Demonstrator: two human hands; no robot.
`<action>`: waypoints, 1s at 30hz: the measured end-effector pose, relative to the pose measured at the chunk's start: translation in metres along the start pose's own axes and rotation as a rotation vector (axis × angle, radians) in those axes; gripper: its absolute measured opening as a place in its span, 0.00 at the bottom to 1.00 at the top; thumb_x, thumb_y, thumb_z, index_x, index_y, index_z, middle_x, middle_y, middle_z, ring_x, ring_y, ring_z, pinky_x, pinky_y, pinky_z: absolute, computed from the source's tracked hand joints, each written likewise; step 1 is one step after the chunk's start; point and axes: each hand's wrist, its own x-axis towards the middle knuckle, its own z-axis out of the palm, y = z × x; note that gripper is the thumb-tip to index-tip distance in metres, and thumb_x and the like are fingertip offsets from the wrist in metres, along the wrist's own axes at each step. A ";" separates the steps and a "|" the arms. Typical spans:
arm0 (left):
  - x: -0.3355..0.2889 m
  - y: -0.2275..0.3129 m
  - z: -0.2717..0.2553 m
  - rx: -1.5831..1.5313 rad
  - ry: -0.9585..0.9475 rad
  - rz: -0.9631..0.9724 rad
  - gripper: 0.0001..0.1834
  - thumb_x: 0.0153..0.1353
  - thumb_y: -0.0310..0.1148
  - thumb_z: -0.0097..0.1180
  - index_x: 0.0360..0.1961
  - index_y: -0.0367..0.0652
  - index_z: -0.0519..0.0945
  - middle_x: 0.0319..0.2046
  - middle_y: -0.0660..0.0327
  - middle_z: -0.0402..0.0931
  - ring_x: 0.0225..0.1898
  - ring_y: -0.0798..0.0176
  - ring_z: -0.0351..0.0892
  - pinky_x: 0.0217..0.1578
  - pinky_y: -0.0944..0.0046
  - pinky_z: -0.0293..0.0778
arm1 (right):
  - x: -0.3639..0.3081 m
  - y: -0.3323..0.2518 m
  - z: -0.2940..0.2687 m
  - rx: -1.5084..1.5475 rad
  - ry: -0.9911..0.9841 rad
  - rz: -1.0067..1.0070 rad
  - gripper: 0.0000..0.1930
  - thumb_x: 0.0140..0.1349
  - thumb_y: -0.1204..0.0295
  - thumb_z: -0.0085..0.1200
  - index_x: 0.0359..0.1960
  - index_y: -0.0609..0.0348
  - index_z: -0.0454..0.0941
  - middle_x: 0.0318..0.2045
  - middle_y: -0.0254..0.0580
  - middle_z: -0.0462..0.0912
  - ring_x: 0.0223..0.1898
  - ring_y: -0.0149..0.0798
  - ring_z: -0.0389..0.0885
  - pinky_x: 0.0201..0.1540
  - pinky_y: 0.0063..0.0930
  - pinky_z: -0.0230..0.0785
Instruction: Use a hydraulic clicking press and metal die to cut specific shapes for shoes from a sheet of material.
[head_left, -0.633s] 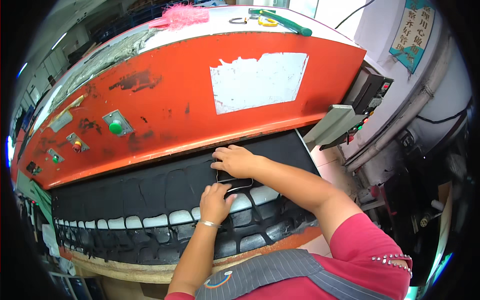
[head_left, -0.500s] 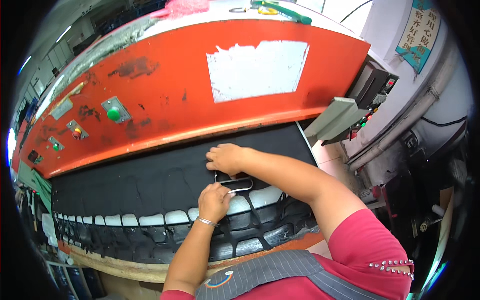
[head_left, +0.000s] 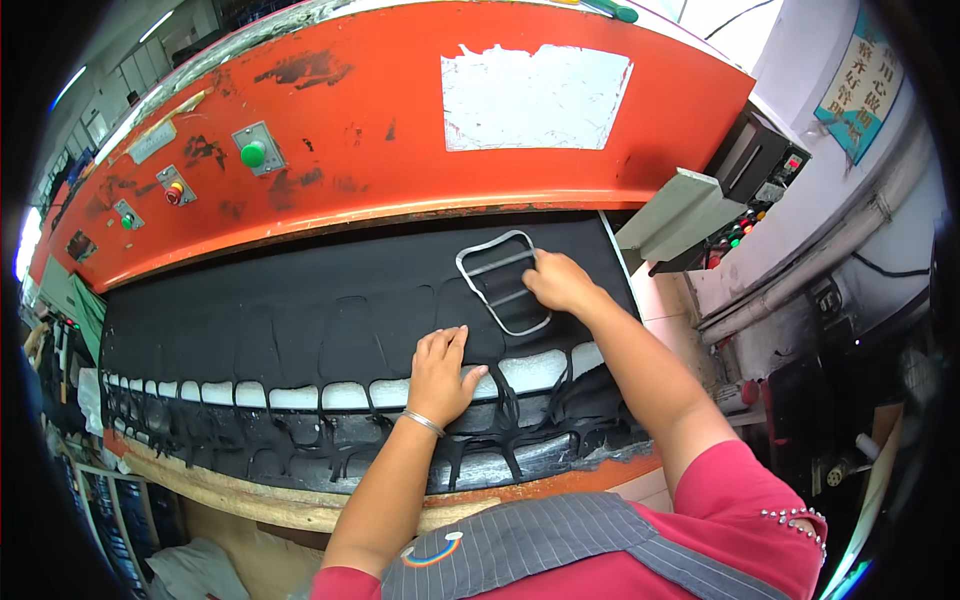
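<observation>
A metal cutting die (head_left: 503,262), a curved outline with two crossbars, rests on the black sheet material (head_left: 210,300) toward its right end. My right hand (head_left: 562,282) grips the die at its right side, with the fingers closed around the edge and bars. On the sheet's near part lies my left hand (head_left: 445,375), palm down, fingers stretched and thumb apart, holding nothing. Faint cut outlines show in the material to the left of the die. Along the near edge, a web of black scrap strips (head_left: 510,400) frames rounded gaps where a pale surface shows.
Behind the sheet rises the orange press beam (head_left: 380,130) with green buttons (head_left: 253,154) and a red knob (head_left: 175,193). A control box (head_left: 755,165) and grey metal plate (head_left: 680,215) stand at the right. A wooden edge (head_left: 250,505) runs along the front.
My right hand has moved right and away from me with the die, which now lies flat in full view. The left hand has let go and flattened on the sheet. The view has shifted.
</observation>
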 end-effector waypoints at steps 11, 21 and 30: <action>-0.003 -0.006 0.000 0.025 0.028 0.005 0.28 0.52 0.39 0.64 0.54 0.37 0.76 0.56 0.52 0.71 0.59 0.45 0.65 0.60 0.49 0.63 | -0.070 0.052 0.049 -0.003 0.193 -0.306 0.53 0.30 0.42 0.73 0.60 0.54 0.68 0.66 0.65 0.59 0.72 0.56 0.48 0.70 0.53 0.37; -0.007 -0.026 -0.027 -0.121 -0.073 0.051 0.29 0.54 0.38 0.64 0.56 0.37 0.75 0.59 0.50 0.69 0.64 0.46 0.62 0.63 0.52 0.60 | -0.061 0.044 0.049 0.000 0.272 -0.385 0.47 0.28 0.45 0.75 0.53 0.53 0.73 0.63 0.66 0.65 0.72 0.51 0.53 0.70 0.50 0.39; -0.008 -0.280 -0.234 -0.403 0.797 -0.445 0.31 0.59 0.30 0.61 0.62 0.32 0.68 0.61 0.49 0.68 0.61 0.56 0.69 0.60 0.60 0.65 | -0.026 -0.082 0.011 0.044 0.555 -0.707 0.42 0.38 0.41 0.68 0.50 0.58 0.75 0.44 0.49 0.80 0.47 0.52 0.77 0.52 0.47 0.66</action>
